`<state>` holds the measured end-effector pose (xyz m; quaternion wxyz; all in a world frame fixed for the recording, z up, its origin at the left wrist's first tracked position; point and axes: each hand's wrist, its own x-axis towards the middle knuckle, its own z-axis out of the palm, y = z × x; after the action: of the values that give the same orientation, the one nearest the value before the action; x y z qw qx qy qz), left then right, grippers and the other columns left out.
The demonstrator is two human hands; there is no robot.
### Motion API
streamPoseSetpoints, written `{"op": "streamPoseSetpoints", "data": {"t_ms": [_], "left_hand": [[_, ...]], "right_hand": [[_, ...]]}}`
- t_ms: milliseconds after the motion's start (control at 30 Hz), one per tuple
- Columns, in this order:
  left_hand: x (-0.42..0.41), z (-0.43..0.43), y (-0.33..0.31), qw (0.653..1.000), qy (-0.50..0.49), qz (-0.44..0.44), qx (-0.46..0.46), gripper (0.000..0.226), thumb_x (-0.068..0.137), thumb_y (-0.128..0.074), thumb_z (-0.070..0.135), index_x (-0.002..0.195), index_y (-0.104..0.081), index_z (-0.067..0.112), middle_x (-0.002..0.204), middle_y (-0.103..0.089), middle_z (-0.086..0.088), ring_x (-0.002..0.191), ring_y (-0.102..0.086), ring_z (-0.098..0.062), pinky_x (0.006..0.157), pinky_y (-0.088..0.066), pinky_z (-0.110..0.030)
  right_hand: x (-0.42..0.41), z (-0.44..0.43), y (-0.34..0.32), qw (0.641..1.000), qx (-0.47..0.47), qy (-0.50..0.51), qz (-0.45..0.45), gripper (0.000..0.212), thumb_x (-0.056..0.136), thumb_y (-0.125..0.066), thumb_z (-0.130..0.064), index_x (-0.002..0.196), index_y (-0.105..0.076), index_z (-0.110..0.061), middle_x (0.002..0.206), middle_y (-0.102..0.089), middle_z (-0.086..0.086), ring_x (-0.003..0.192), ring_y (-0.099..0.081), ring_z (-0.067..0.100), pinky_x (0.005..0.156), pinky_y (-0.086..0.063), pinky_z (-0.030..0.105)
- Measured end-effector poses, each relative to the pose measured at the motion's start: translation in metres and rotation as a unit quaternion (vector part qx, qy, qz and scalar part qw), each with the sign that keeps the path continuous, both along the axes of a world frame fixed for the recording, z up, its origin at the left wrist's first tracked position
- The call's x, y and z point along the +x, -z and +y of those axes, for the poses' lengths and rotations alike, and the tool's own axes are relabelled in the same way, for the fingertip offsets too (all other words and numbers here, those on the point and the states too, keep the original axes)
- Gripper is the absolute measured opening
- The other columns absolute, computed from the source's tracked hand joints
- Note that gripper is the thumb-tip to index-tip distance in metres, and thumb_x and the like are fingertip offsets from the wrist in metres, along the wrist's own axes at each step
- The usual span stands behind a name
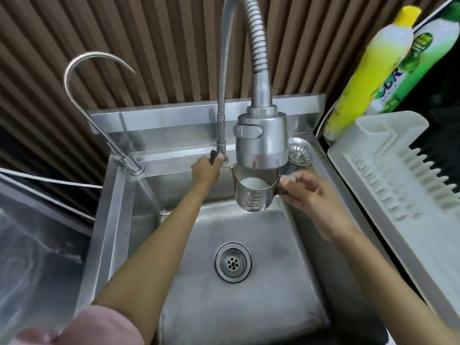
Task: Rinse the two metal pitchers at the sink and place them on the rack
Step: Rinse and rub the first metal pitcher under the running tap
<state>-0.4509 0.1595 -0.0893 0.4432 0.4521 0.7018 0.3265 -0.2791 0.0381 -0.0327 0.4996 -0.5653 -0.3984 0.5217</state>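
- Fingers (pixel 290 180) of the right hand (pixel 308 192) are pinched closed on the handle of 1 metal pitcher (pixel 254 192), holding it upright above the sink (pixel 249 307) basin.
- Just left of those fingers, the pitcher's open mouth sits directly under the spray head (pixel 261 143) of the flexible tap; its inside looks pale, and whether water is running cannot be told.
- Left hand (pixel 206 170) has its fingers curled closed around the dark tap lever (pixel 214 155) at the tap's base, beyond and left of the pitcher.
- Below both hands, the round drain (pixel 232 262) lies in the sink floor.
- Right of the right-hand fingers, well apart, a white rack (pixel 388 175) rests on the surface, with a yellow dish soap bottle (pixel 371 75) behind it.
- Far left of the left-hand fingers, a thin curved second tap (pixel 82 70) rises from the sink corner.
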Motion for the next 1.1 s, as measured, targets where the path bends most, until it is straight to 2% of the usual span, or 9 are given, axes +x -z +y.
{"op": "streamPoseSetpoints", "data": {"t_ms": [67,200,267,333,433,533,733,900,1100], "left_hand": [[-0.006,0.006,0.007,1.0,-0.004,-0.018,-0.017,0.037,0.093,-0.05,0.023,0.114,-0.058,-0.006,0.105,-0.063,-0.012,0.094,-0.059,-0.027,0.084,-0.048,-0.034],[-0.021,0.018,0.019,0.975,0.003,-0.19,-0.115,0.045,0.1,-0.029,0.025,0.127,-0.045,-0.006,0.114,-0.064,-0.023,0.09,-0.066,-0.027,0.082,-0.053,-0.035],[-0.027,0.019,0.017,0.963,0.013,-0.233,-0.135,0.044,0.1,-0.031,0.028,0.128,-0.046,-0.002,0.123,-0.059,-0.023,0.096,-0.064,-0.028,0.083,-0.054,-0.037],[-0.03,0.018,0.012,0.954,0.024,-0.259,-0.152,0.037,0.098,-0.038,0.032,0.121,-0.05,0.006,0.131,-0.056,-0.017,0.097,-0.062,-0.024,0.069,-0.053,-0.034],[-0.034,0.011,0.009,0.952,0.014,-0.259,-0.162,0.04,0.096,-0.044,0.033,0.126,-0.05,0.008,0.128,-0.053,-0.009,0.109,-0.053,-0.023,0.077,-0.049,-0.034],[-0.038,-0.019,-0.008,0.962,0.002,-0.247,-0.119,0.032,0.092,-0.05,0.025,0.121,-0.058,0.015,0.123,-0.059,-0.004,0.1,-0.055,-0.018,0.076,-0.045,-0.033],[-0.046,-0.101,-0.042,0.954,0.002,-0.293,-0.065,0.032,0.095,-0.045,0.018,0.126,-0.05,0.015,0.115,-0.061,-0.001,0.103,-0.058,-0.014,0.105,-0.035,-0.042],[-0.04,-0.07,-0.034,0.943,-0.059,-0.312,-0.098,0.026,0.093,-0.049,0.036,0.105,-0.055,0.014,0.09,-0.056,-0.002,0.081,-0.054,-0.016,0.088,-0.044,-0.037],[-0.039,0.012,0.052,0.952,-0.031,-0.279,-0.121,0.052,0.085,-0.058,0.045,0.118,-0.056,0.005,0.115,-0.049,-0.005,0.1,-0.049,-0.024,0.088,-0.043,-0.038]], "right_hand": [[-0.001,-0.004,0.003,1.0,-0.01,0.0,-0.009,0.008,0.085,-0.059,-0.012,0.085,-0.058,-0.004,0.079,-0.061,0.01,0.077,-0.058,0.012,0.074,-0.052,0.015],[-0.003,-0.012,0.007,1.0,-0.01,0.005,-0.027,0.01,0.083,-0.062,-0.014,0.077,-0.059,-0.006,0.079,-0.062,0.011,0.08,-0.058,0.014,0.077,-0.053,0.019],[-0.003,-0.016,0.008,1.0,-0.01,0.005,-0.019,0.01,0.083,-0.062,-0.013,0.075,-0.06,-0.007,0.074,-0.067,0.004,0.076,-0.06,0.01,0.081,-0.053,0.022],[-0.002,-0.019,0.009,1.0,-0.007,0.006,-0.01,0.011,0.083,-0.062,-0.011,0.073,-0.06,-0.009,0.068,-0.071,-0.006,0.072,-0.063,0.005,0.08,-0.054,0.02],[-0.001,-0.02,0.008,1.0,-0.009,0.011,-0.009,0.014,0.084,-0.061,-0.01,0.07,-0.059,-0.011,0.07,-0.072,-0.004,0.075,-0.065,0.008,0.08,-0.055,0.022],[-0.002,-0.022,0.002,1.0,-0.005,0.01,-0.006,0.015,0.084,-0.06,-0.011,0.071,-0.056,-0.011,0.084,-0.065,0.015,0.085,-0.06,0.019,0.087,-0.053,0.029],[-0.017,-0.036,-0.001,0.997,-0.027,-0.005,0.075,0.012,0.084,-0.06,-0.014,0.072,-0.059,-0.012,0.094,-0.065,0.021,0.094,-0.064,0.028,0.083,-0.056,0.027],[-0.02,-0.039,0.0,0.996,-0.031,-0.002,0.084,0.016,0.085,-0.059,-0.011,0.068,-0.06,-0.014,0.088,-0.068,0.015,0.093,-0.065,0.028,0.081,-0.055,0.025],[-0.006,-0.03,0.0,0.999,0.001,-0.014,0.033,0.016,0.082,-0.062,-0.014,0.067,-0.059,-0.012,0.081,-0.074,-0.006,0.101,-0.066,0.02,0.089,-0.052,0.029]]}}
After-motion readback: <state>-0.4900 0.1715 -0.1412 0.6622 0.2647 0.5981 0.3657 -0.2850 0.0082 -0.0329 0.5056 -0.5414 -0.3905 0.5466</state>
